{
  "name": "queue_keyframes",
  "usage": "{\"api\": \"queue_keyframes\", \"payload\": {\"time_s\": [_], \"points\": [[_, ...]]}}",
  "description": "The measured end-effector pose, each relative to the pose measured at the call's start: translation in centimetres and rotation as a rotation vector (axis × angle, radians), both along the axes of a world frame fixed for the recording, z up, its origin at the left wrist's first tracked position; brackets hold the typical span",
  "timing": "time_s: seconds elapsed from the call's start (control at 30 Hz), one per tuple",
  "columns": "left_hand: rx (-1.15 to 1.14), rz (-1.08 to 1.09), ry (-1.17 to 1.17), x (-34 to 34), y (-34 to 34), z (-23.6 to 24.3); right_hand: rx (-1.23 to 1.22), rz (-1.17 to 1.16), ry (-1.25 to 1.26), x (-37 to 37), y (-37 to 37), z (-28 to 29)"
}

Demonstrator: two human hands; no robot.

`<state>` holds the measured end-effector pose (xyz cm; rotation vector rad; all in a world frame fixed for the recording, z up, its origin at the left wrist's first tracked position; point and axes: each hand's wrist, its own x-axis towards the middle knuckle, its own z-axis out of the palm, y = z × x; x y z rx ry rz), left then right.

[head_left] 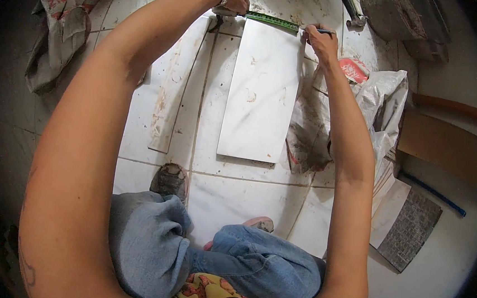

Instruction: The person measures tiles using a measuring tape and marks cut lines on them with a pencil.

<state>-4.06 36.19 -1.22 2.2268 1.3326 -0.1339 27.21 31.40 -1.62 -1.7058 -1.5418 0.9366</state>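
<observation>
From the head view, I sat low on the tiled floor [234, 204] with both arms stretched forward. My left hand [234, 1] was closed, its grip pressing down one end of a green ruler [272, 21] at the far edge of a white marble-patterned tile [260, 95]. The ruler lay across that far edge, running from my left hand toward my right. My right hand [321, 39] was at the other end of the ruler, its grip pinching a thin blue pencil [325, 31] with the tip near the tile's far right corner. The tile lay flat on the floor, between my two hands and my knees. A narrow cut strip of tile [177, 82] lay just left of it, below my left hand. A crumpled dirty plastic sack [377, 98] lay under my right forearm, touching the tile's right side.
</observation>
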Motion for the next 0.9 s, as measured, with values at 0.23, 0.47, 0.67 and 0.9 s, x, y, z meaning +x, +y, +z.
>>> {"api": "queue_keyframes", "payload": {"time_s": [0.23, 0.47, 0.67, 0.9], "points": [[0.046, -0.015, 0.02, 0.3, -0.7, 1.1, 0.01, 0.096, -0.044, 0.3, 0.4, 0.0], [0.044, -0.026, 0.043, 0.5, -0.8, 1.5, 0.054, 0.132, -0.202, -0.1, 0.3, 0.9], [0.009, 0.003, -0.001, 0.4, -1.0, 1.4, 0.07, 0.198, -0.237, -0.7, -0.4, 2.3], [0.016, 0.078, 0.022, 0.5, -1.9, 1.4, 0.136, 0.191, -0.36, -0.9, -0.6, 1.9]]}}
